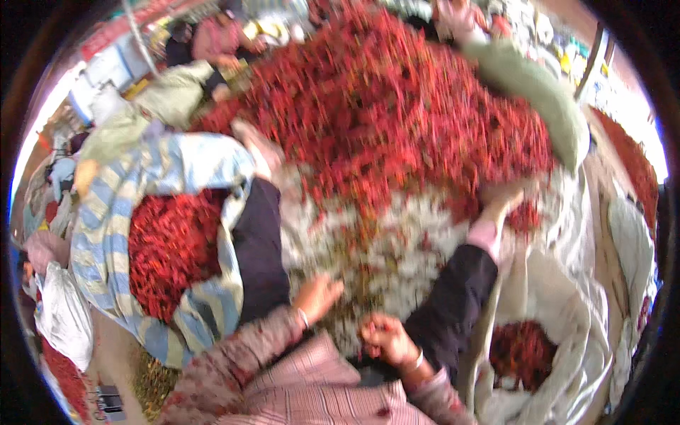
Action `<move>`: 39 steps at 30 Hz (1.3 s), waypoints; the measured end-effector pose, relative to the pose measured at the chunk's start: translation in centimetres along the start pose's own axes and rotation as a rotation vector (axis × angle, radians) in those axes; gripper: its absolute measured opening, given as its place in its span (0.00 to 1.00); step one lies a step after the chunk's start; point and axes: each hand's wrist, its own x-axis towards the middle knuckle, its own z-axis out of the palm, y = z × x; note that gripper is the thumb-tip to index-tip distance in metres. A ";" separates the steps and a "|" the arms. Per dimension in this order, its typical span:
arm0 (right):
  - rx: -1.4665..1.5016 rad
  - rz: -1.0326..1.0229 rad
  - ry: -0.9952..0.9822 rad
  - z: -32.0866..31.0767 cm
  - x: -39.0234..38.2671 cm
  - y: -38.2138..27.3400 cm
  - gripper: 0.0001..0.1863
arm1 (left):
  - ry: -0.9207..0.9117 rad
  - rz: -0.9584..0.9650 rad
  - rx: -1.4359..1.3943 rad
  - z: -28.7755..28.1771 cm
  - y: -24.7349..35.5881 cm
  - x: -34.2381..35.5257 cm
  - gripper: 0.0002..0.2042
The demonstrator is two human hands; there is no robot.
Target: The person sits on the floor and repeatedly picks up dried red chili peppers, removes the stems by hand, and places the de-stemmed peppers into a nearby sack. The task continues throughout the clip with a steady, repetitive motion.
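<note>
A large heap of dried red chillies (pixel 382 106) rises in front of me, between and beyond my outstretched legs. My left hand (pixel 320 297) is over the pale sheet (pixel 304 227), its fingers stretched forward and nothing seen in them. To its right, my right hand (pixel 389 340) is closed, fingers curled in. Bits of red show at its fingertips, apparently chillies, though blur hides how many. Scattered chilli pieces and stems (pixel 361 273) lie on the sheet just beyond both hands.
At my left stands a blue-and-white striped sack (pixel 99 234) partly filled with red chillies (pixel 173 248). At my right, a whitish sack (pixel 581 319) holds darker chillies (pixel 523 354). A stuffed green sack (pixel 531 85) leans on the heap. Other people (pixel 216 39) sit beyond it.
</note>
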 end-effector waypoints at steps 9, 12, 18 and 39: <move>0.068 0.050 0.186 -0.2 0.7 -0.8 0.03 | 0.025 0.161 0.272 4.8 1.6 8.1 0.10; 0.093 0.065 0.311 -0.6 1.0 -1.6 0.03 | -0.215 0.071 0.465 5.9 1.7 9.6 0.13; 0.270 -0.006 0.453 -1.9 1.9 -0.9 0.03 | -0.080 0.152 0.139 5.5 -1.5 9.7 0.09; 0.246 -0.088 0.405 -1.7 1.5 -0.4 0.04 | -0.532 0.198 -0.223 1.2 4.9 0.2 0.10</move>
